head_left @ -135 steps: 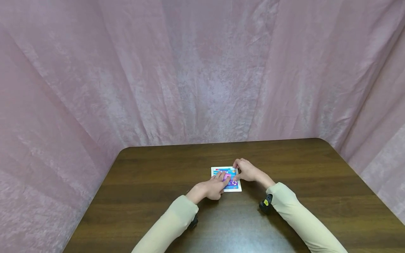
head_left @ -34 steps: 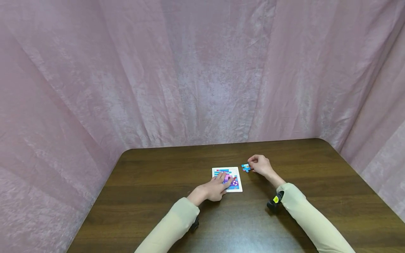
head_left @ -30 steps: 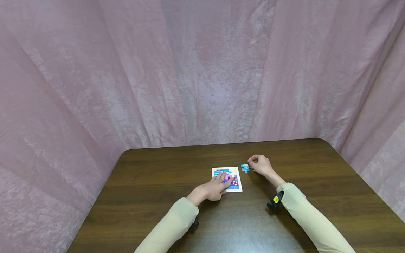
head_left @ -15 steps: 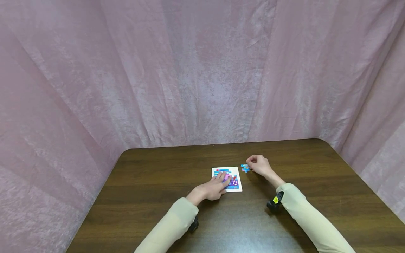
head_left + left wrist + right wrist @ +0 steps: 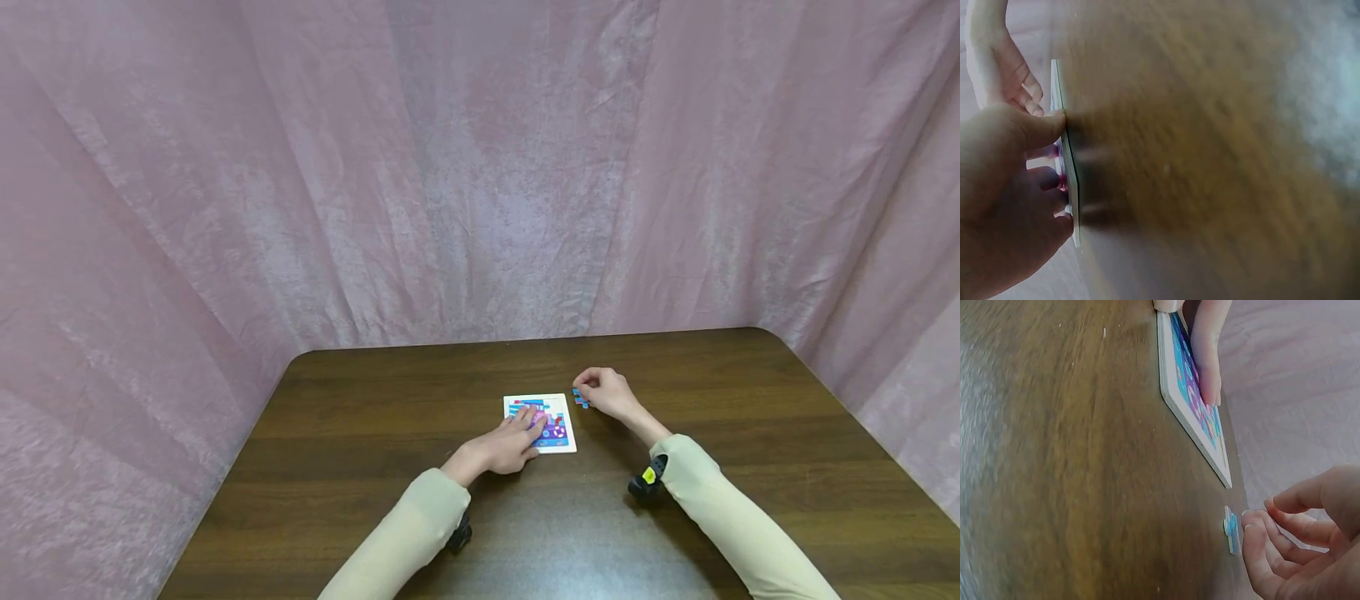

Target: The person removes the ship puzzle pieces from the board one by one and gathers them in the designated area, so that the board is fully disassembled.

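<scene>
A white-framed jigsaw puzzle (image 5: 557,407) with a blue, pink and purple picture lies flat on the table. Its upper right part shows bare white. My left hand (image 5: 504,443) rests on the left part with fingers spread, covering some of the picture. In the left wrist view the thumb (image 5: 1047,128) touches the frame's edge. Just right of the board, a loose blue puzzle piece (image 5: 1232,531) lies on the wood. My right hand (image 5: 611,393) hovers at it with loosely bent fingers, partly hiding it in the head view; in the right wrist view the fingertips look slightly apart from it.
The brown wooden table (image 5: 360,417) has rounded far corners. Pink velvet curtains (image 5: 480,208) hang behind it and along both sides. A black wrist camera (image 5: 647,482) sits below the right sleeve, with another at the left sleeve.
Earlier my right hand was at the board's upper right, where the picture was filled. The piece now lies beside the board, and the right hand has since shifted left over it. The left hand stays.
</scene>
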`<state>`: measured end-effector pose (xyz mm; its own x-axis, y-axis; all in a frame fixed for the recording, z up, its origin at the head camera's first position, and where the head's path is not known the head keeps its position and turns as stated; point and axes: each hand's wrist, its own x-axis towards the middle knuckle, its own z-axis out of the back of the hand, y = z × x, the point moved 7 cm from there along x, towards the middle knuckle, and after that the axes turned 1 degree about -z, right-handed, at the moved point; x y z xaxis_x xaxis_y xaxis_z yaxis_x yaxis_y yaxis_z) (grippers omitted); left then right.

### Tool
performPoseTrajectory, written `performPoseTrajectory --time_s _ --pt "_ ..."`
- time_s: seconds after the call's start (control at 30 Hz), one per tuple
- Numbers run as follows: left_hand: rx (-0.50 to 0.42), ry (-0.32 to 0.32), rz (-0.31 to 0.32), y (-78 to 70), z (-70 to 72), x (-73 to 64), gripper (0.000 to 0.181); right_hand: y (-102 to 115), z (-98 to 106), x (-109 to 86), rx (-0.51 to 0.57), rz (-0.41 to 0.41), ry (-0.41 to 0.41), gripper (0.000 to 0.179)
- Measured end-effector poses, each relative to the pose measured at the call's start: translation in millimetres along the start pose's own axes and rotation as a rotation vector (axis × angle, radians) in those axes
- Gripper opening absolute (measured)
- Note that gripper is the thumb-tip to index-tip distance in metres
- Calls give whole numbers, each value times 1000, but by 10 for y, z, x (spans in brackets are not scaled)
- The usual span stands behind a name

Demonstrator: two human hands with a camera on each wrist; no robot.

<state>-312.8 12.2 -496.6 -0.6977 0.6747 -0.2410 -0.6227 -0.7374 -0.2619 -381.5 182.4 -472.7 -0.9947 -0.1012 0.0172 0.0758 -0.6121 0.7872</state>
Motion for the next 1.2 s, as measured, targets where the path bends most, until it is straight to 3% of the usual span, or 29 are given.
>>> performPoseTrajectory --time_s 0.17,0.4,0.7,0.93,1.2 --pt "-27 5 6 28 -6 0 59 47 -67 -8 29 4 42 19" --pt "-38 -3 1 53 -22 14 59 102 -148 -12 -20 29 82 18" --pt "-70 -3 52 76 -18 -18 59 198 -254 6 -71 104 138 17" --pt "-41 -11 89 93 -3 -26 58 266 -339 11 -65 123 168 14" --pt "24 -21 83 80 -9 -39 58 289 -430 20 -155 166 173 12"
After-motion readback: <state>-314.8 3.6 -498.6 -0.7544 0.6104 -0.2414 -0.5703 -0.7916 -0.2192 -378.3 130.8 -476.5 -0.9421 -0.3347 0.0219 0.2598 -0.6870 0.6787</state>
